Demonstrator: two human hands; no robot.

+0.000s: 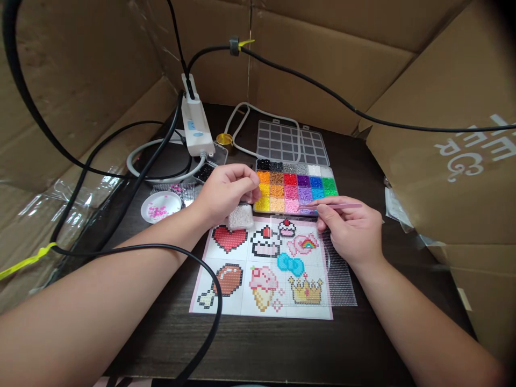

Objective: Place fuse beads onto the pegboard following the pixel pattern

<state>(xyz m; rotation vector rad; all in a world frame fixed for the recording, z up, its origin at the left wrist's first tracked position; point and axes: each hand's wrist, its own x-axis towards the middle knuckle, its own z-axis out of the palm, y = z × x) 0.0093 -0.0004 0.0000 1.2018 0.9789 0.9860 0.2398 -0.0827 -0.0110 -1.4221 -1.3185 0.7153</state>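
Note:
My right hand (352,231) holds pink tweezers (342,206), whose tips point left at the front row of a divided bead box (278,213), by the pink and light purple compartments. Several colours of small beads fill the box. My left hand (223,193) is at the box's left edge with its fingers pinched together; whether anything is between them I cannot make out. Just below it lies a small clear box of whitish beads (241,216). A pattern sheet (202,277) with pixel pictures lies in front, and a clear pegboard (342,290) covers its right part.
The box's clear lid (282,144) lies open behind it. A white dish (177,207) with pink beads stands left, near a white power strip (197,121). A black cable (161,247) crosses over my left forearm. Cardboard walls (314,59) enclose the dark table.

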